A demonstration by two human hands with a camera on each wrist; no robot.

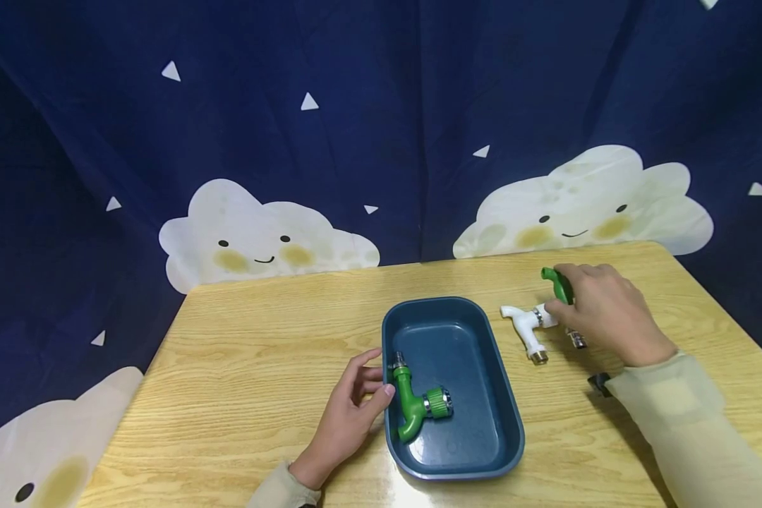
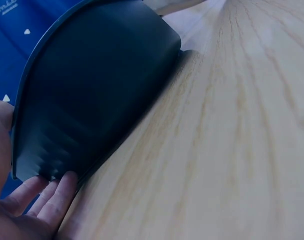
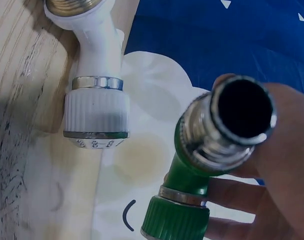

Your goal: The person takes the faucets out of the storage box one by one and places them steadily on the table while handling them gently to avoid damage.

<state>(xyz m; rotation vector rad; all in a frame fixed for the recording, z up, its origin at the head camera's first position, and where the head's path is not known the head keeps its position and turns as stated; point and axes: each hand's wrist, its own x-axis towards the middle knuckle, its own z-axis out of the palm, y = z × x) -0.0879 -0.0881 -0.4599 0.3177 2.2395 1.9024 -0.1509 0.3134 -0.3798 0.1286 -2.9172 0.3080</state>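
A green plastic tap with a metal threaded end is in the grip of my right hand, at the right of the table. In the right wrist view its open metal end faces the camera. Close by that hand lies a white tap with a brass thread and ribbed knob. My left hand holds the left side of a dark blue plastic tray, thumb at the rim and fingers against the outer wall. Inside the tray, along its left wall, lies another green tap.
The wooden table runs under everything and ends at a dark blue curtain with cloud faces. Beside the right sleeve a small black object shows over the table.
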